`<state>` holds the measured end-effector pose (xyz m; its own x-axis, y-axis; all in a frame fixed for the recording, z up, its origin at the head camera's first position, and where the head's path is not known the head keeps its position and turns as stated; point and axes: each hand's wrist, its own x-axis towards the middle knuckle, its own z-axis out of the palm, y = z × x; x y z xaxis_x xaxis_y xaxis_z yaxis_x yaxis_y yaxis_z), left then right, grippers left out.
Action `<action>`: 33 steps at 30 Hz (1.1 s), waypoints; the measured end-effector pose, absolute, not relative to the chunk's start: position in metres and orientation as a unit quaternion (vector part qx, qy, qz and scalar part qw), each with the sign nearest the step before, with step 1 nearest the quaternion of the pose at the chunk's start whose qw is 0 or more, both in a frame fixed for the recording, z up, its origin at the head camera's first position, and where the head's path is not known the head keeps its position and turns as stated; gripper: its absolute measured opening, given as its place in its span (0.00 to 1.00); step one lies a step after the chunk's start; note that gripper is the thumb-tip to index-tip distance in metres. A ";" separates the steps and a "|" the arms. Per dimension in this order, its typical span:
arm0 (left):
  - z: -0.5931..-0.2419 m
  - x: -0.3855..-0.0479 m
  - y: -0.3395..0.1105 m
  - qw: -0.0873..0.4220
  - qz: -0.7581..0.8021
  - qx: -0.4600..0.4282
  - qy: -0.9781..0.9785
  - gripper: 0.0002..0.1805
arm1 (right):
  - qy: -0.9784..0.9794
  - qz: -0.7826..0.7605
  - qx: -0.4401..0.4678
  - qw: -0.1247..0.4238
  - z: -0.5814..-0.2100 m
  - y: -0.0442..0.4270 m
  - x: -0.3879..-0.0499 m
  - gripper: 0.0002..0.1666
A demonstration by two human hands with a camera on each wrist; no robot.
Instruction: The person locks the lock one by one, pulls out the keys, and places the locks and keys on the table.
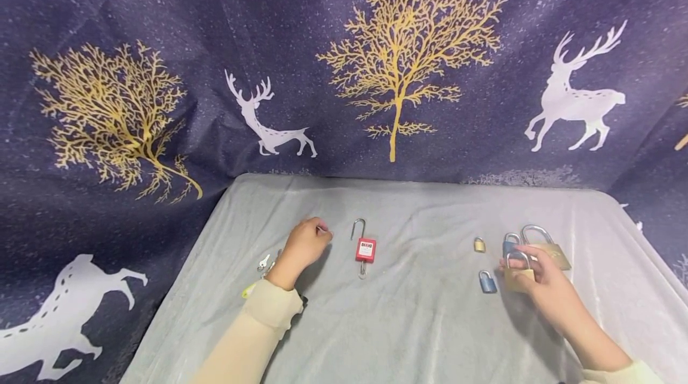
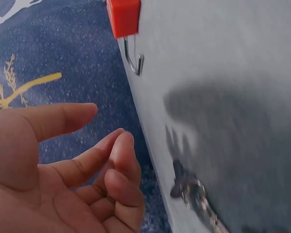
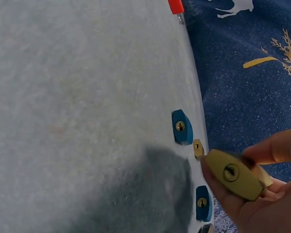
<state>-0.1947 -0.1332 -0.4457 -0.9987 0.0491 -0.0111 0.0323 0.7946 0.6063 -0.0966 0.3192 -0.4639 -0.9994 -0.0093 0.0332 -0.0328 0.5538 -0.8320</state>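
Observation:
My right hand (image 1: 545, 279) grips a brass padlock (image 1: 518, 280) by its body, with the shackle upward. Its keyhole face shows in the right wrist view, where fingers and thumb lie around the brass body. Near that hand are a blue padlock (image 1: 487, 282), a small brass padlock (image 1: 479, 245), another blue padlock (image 1: 510, 243) partly covered by the fingers, and a large brass padlock (image 1: 559, 255). My left hand (image 1: 305, 245) hovers over the cloth with fingers loosely bent, holding nothing. To its right lies a red padlock (image 1: 366, 250), shackle open and a key in its bottom.
Left of the left wrist lie a small silver key (image 1: 263, 262) and a yellow-green item (image 1: 248, 291), partly hidden by the arm. A chain-like metal piece (image 2: 201, 201) shows blurred in the left wrist view. Grey cloth (image 1: 419, 324) covers the table; a patterned curtain (image 1: 344, 133) hangs behind.

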 end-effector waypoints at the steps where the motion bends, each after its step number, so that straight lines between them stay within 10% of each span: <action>1: -0.447 -0.195 -0.131 0.013 0.320 0.024 0.947 0.10 | -0.888 0.459 0.009 0.008 -0.464 0.319 -0.096 0.32; 33: -0.464 -0.196 -0.063 0.072 0.247 0.050 0.965 0.20 | -0.938 0.340 0.000 -0.069 -0.460 0.328 -0.090 0.31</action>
